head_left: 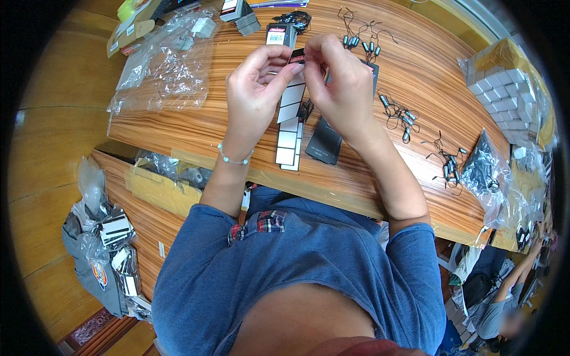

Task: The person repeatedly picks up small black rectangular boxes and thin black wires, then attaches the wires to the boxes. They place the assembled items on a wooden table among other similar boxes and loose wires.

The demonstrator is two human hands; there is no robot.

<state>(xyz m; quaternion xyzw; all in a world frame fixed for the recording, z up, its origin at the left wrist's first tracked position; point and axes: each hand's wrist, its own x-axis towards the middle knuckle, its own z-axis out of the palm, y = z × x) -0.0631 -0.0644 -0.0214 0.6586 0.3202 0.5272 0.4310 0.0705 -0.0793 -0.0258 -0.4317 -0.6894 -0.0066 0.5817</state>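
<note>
Between my hands is a small black card tag (296,57) with a red mark. My left hand (252,89) pinches it from the left, thumb and fingers together. My right hand (343,83) closes on its right side, the fingertips partly hiding the grip. Just under the fingers a white strip of labels (290,104) slants down; I cannot tell whether it is held. More white labels (287,145) lie flat below it. Beside them, under my right wrist, rest black tags (324,142). Beyond my hands sits a stack of tags with a white-and-red label (280,35).
Bundles of black cords (404,114) lie to the right, others (359,43) at the back. Small white boxes (504,89) are stacked far right, near a plastic bag (484,172). Clear plastic (169,65) covers the left. A person (502,314) is at lower right.
</note>
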